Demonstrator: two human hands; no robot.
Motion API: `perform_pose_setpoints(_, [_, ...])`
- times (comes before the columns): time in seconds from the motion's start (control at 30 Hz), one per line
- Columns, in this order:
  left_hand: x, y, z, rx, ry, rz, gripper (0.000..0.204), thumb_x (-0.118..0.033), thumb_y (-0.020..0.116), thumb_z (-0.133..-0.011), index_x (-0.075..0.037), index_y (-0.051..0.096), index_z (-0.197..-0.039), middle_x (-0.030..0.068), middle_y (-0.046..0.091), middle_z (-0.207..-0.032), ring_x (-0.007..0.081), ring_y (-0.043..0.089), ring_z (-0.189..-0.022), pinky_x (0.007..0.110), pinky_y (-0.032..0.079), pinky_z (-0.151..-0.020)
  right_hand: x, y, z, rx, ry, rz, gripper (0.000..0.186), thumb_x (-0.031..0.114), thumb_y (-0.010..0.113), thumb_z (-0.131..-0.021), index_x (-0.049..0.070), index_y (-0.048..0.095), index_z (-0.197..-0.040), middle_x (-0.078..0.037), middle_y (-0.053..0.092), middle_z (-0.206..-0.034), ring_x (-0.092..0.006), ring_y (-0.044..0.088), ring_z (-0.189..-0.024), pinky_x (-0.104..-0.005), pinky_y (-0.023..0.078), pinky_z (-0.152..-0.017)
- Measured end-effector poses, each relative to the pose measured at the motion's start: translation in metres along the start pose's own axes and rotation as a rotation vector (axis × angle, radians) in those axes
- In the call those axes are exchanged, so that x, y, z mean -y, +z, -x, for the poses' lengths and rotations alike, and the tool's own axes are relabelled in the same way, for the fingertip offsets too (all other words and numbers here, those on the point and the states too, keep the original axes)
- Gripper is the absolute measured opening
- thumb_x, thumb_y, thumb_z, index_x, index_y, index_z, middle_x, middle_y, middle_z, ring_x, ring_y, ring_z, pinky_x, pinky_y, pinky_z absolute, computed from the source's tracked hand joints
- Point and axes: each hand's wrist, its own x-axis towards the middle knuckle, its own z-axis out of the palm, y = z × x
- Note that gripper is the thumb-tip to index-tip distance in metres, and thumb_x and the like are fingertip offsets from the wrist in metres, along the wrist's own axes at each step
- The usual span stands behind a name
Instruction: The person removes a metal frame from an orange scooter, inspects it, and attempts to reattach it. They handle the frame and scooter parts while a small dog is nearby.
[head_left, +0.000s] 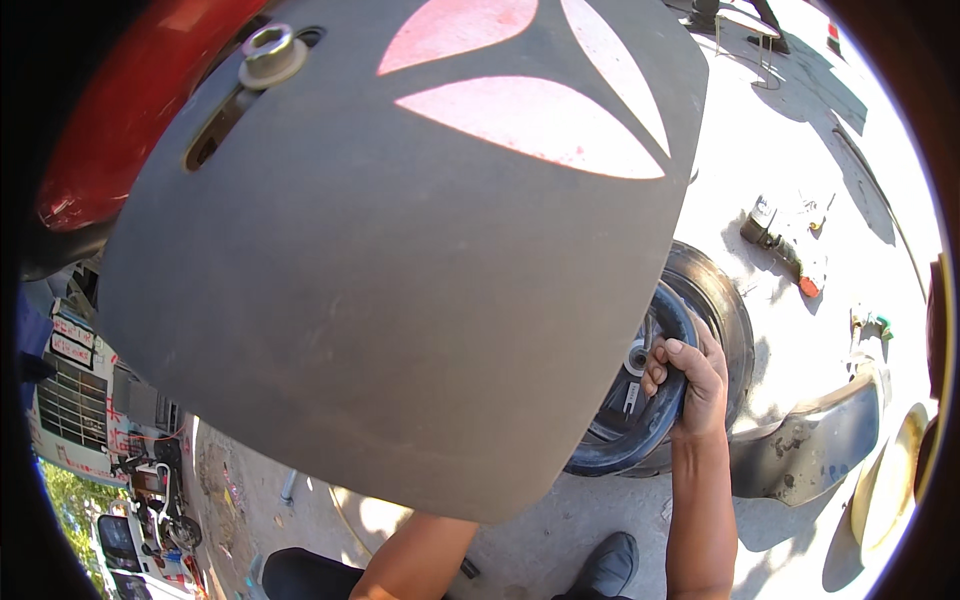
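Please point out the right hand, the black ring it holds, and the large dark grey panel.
Right hand (704,382): head view, on the back of the hand.
Black ring (640,447): head view, on its lower curve.
Dark grey panel (390,310): head view, mid-face.

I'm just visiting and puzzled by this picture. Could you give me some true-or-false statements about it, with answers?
1. The right hand grips a black ring. True.
2. The left hand is in plain view. False: the dark panel hides it; only the forearm shows.
3. The dark panel bears pink petal shapes. True.
4. A tool with an orange-red end lies on the dark panel. False: it lies on the ground, toward the right of the picture.
5. A dark shoe shows near the lower edge. True.
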Motion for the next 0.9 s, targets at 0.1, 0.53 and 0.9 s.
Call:
perform_pose_setpoints(0.1, [0.004,-0.001,-0.003,0.018,-0.031,0.025,0.050,-0.066,0.047,-0.104,-0.017,0.048,-0.113,0.0032,0.054,-0.090,0.0177,0.055,-0.078,0.034,0.052,-0.074,-0.003,-0.007,-0.003,0.027,-0.010,-0.006,0.056,0.008,0.065,-0.087,-0.012,0.053,-0.138,-0.007,0.057,-0.077,-0.0119,0.056,-0.060,-0.0276,0.053,-0.052])
perform_pose_setpoints(0.53, [0.022,-0.027,-0.030,0.036,-0.024,0.000,0.061,-0.072,0.045,-0.102,-0.012,0.051,-0.111,0.0048,0.057,-0.093,0.0198,0.056,-0.080,0.036,0.050,-0.079,-0.016,-0.028,-0.012,0.082,0.004,-0.046,0.055,0.011,0.066,-0.089,-0.010,0.052,-0.137,-0.008,0.054,-0.080,-0.0129,0.055,-0.063,-0.0280,0.052,-0.054])
perform_pose_setpoints(0.9, [-0.008,-0.094,-0.097,0.163,0.112,-0.143,0.047,-0.054,0.048,-0.107,-0.014,0.059,-0.128,0.0064,0.068,-0.111,0.0285,0.067,-0.099,0.043,0.055,-0.092,-0.017,-0.022,-0.005,0.027,0.043,-0.176,0.062,0.007,0.065,-0.089,-0.010,0.048,-0.145,-0.008,0.055,-0.079,-0.0139,0.055,-0.062,-0.0287,0.052,-0.053])
